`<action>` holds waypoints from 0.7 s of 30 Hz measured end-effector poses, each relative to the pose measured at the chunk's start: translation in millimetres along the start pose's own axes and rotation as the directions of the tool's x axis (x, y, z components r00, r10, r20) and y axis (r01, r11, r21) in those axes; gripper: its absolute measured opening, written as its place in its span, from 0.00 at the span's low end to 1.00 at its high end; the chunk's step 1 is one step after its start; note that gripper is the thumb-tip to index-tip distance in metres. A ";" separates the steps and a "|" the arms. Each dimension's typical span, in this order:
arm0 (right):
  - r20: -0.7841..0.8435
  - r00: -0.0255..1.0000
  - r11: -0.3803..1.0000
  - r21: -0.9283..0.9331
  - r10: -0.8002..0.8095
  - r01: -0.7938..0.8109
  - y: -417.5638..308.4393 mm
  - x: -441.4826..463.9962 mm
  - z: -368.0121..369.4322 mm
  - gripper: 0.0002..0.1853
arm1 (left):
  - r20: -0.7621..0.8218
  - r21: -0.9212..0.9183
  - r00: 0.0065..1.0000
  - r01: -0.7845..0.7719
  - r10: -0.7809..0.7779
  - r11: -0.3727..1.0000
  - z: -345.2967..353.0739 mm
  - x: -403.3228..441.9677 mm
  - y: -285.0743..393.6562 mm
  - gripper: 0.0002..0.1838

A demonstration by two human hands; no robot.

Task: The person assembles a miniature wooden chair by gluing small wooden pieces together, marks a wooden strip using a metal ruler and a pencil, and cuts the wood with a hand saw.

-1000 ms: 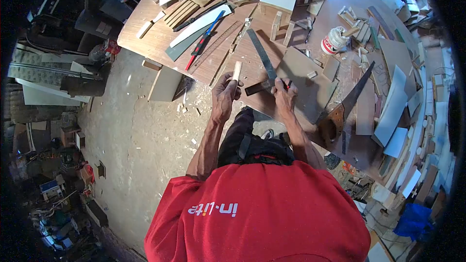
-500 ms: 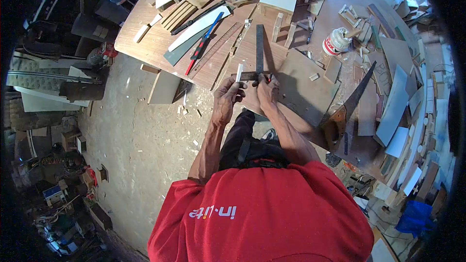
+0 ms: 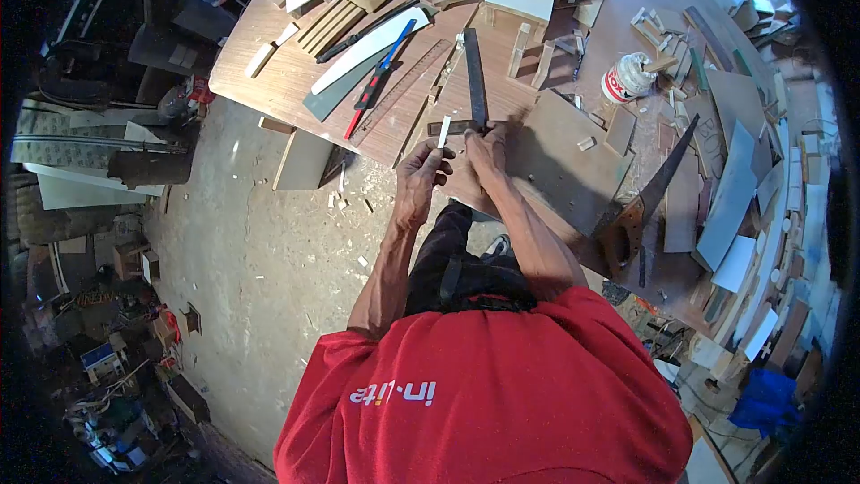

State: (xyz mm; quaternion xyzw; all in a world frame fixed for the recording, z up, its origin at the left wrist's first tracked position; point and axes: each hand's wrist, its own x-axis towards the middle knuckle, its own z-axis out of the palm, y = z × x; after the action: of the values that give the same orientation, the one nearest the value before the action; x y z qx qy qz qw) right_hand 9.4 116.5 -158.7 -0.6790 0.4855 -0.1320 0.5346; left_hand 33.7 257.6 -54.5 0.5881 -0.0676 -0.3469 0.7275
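Left hand pinches a pale wooden strip at the short arm of the try square; I can't tell if they touch. Gripping low probably keeps its tip visible. Right hand grips the square's corner, likely steadying it. Right of the square, a tub apparently reads "OX"; below it, the red shirt says "in-lite", inverted

A red shirt bears mostly white "in-lite" lettering; the trousers are black.
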 end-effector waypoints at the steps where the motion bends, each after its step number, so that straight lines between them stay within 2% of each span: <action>1: -0.005 1.000 1.000 0.000 0.003 -0.003 -10.9 -5.7 -5.9 0.20 | -0.010 0.061 1.000 -0.023 0.024 0.998 0.2 0.3 -0.3 0.13; 3: -0.039 0.994 0.984 -0.145 -0.106 0.099 -29.4 -16.0 -20.9 0.21 | -0.021 0.121 0.999 -0.040 0.043 0.992 1.3 0.0 0.4 0.13; 7: 0.053 0.997 0.982 -0.177 -0.052 0.061 -25.7 -1.3 -21.7 0.25 | -0.071 0.251 0.994 -0.062 0.082 0.966 5.2 1.7 -5.4 0.14; 8: -0.078 0.968 0.944 -0.253 -0.237 0.210 -16.4 3.1 -13.5 0.28 | -0.063 0.253 0.995 -0.062 0.081 0.965 5.1 3.7 -8.0 0.14; 9: -0.191 0.888 0.875 -0.348 -0.417 0.336 -18.0 1.3 -12.9 0.30 | -0.070 0.319 0.993 -0.068 0.095 0.945 5.2 6.3 -11.1 0.14; 10: -0.199 0.888 0.877 -0.350 -0.414 0.331 -18.3 0.7 -16.2 0.30 | -0.076 0.383 0.991 -0.072 0.109 0.921 5.8 7.9 -14.7 0.15; 12: 0.102 0.984 0.915 -0.363 -0.149 0.176 -22.2 -0.1 -27.2 0.30 | -0.052 0.452 0.988 -0.105 0.144 0.886 8.3 9.7 -21.8 0.15; 13: 0.094 0.984 0.916 -0.361 -0.149 0.174 -25.5 -2.4 -33.6 0.30 | -0.035 0.519 0.983 -0.138 0.182 0.844 9.9 11.2 -24.2 0.14; 15: -0.064 0.962 0.955 -0.158 -0.264 0.252 -27.0 -10.9 -50.7 0.19 | 0.009 0.531 0.977 -0.186 0.214 0.827 8.6 21.9 -43.5 0.14; 16: -0.072 0.962 0.956 -0.158 -0.262 0.248 -29.0 -16.6 -64.9 0.19 | 0.048 0.540 0.969 -0.230 0.242 0.810 12.5 25.5 -45.6 0.14; 18: 0.019 0.963 0.963 -0.003 -0.268 0.268 -26.5 -26.4 -99.9 0.10 | 0.056 0.574 0.979 -0.191 0.194 0.797 17.1 32.8 -51.1 0.15; 19: -0.082 0.941 0.944 -0.014 -0.330 0.329 -12.3 -27.4 -109.6 0.08 | 0.028 0.647 0.970 -0.201 0.241 0.735 17.4 38.5 -58.6 0.13; 20: -0.101 0.941 0.946 -0.021 -0.324 0.323 3.6 -29.5 -126.2 0.08 | 0.006 0.715 0.957 -0.208 0.292 0.668 18.6 43.7 -66.2 0.12; 21: -0.117 0.934 0.941 -0.069 -0.338 0.332 14.1 -38.4 -144.7 0.08 | 0.055 0.702 0.904 -0.336 0.423 0.627 18.6 48.3 -73.8 0.12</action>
State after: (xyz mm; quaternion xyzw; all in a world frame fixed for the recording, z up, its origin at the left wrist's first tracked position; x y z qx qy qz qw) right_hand -117.9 61.3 -100.8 -0.7547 0.3986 -0.2524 0.4560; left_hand 29.1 209.3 -130.6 0.8092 -0.2736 -0.0995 0.5104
